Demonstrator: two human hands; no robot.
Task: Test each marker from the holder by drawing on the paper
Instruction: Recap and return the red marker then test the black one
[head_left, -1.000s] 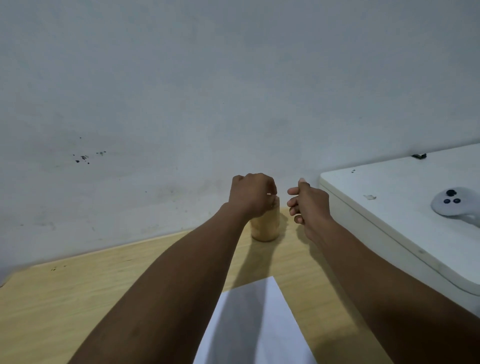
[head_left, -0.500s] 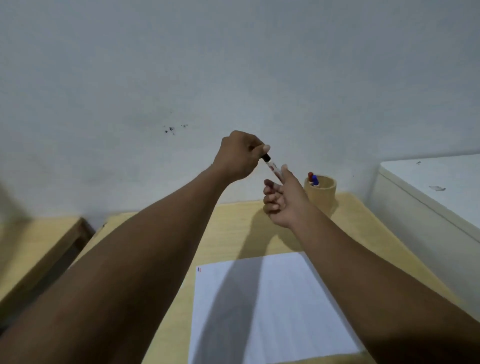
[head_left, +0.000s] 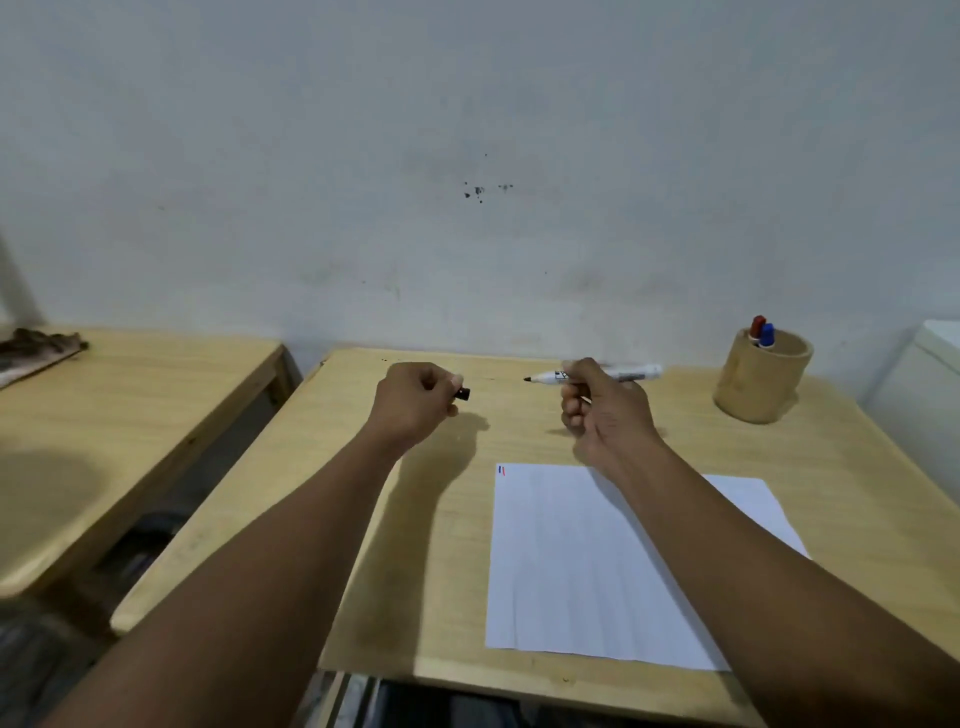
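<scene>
While the right hand (head_left: 602, 410) gripped the open marker (head_left: 597, 374) above the wooden table (head_left: 415, 545), its black tip pointed left. The left hand (head_left: 415, 402) pinched the black cap (head_left: 462, 394). Near the hands lay the paper (head_left: 561, 561). Far right stood the holder (head_left: 761, 382) with a red marker (head_left: 757, 327) and a blue marker (head_left: 767, 335) inside.

The desk (head_left: 415, 597) was pale wood, smooth and a bit shiny. The paper (head_left: 582, 561) looked flat and matt. The holder (head_left: 758, 384) looked like wood. The marker (head_left: 628, 372) was shiny plastic. The wall (head_left: 467, 130) was matt.
</scene>
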